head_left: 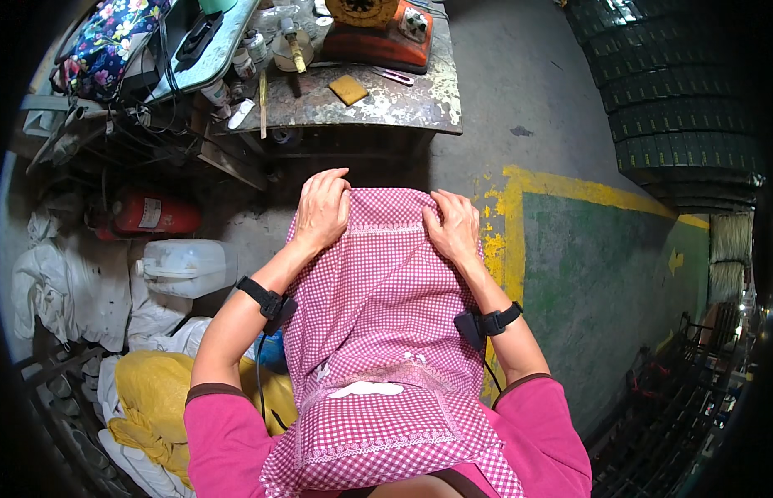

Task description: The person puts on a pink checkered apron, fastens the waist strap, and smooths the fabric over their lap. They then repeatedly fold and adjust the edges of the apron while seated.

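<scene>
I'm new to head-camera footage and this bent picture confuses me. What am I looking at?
There is no robot here, just a person seen from above. The single picture comes from a wide fisheye camera on their head, so straight edges curve. The left hand and right hand rest on a pink checked apron; whether the fingers pinch its cloth, I can't tell. No tool shows in either hand. Each forearm wears a black strapped device. Ahead stands a worn workbench, bearing a flat yellowish pad and an orange-red machine, among other items.
</scene>
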Demonstrator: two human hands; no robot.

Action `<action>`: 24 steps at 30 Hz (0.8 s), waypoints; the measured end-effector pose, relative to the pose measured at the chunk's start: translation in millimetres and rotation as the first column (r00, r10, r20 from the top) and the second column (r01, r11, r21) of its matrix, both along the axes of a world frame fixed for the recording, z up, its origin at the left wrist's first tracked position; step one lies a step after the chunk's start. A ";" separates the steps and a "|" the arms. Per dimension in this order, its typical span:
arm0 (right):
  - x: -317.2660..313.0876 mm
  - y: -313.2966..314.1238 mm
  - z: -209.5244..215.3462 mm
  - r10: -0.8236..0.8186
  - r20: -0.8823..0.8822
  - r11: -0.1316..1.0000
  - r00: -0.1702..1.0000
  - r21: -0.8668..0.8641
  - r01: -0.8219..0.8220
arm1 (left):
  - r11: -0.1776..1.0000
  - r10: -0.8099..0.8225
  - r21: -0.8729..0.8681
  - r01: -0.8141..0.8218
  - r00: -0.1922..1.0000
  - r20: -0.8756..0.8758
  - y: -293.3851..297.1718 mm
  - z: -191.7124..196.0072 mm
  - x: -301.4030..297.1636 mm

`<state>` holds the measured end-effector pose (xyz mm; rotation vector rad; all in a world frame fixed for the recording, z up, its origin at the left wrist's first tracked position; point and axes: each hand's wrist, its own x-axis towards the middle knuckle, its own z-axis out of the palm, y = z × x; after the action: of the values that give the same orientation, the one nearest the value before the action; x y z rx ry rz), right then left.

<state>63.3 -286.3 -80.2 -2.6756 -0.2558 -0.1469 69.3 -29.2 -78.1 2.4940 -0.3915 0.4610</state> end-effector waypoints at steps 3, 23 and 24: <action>0.3 0.5 0.3 0.006 0.007 1.000 1.000 0.004 -0.006 | 1.000 -0.003 -0.007 0.003 1.000 0.004 0.2 0.0 -0.3; 0.4 0.6 0.1 0.001 0.014 1.000 1.000 0.005 -0.001 | 1.000 0.011 -0.028 -0.011 0.999 0.030 0.0 1.6 -1.0; 0.4 0.3 -0.3 0.001 0.021 1.000 1.000 0.008 -0.001 | 1.000 0.012 -0.028 -0.011 0.999 0.031 0.2 1.3 -1.2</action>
<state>63.7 -285.9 -80.5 -2.6669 -0.2621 -0.1760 68.2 -29.0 -76.8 2.4664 -0.3801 0.5070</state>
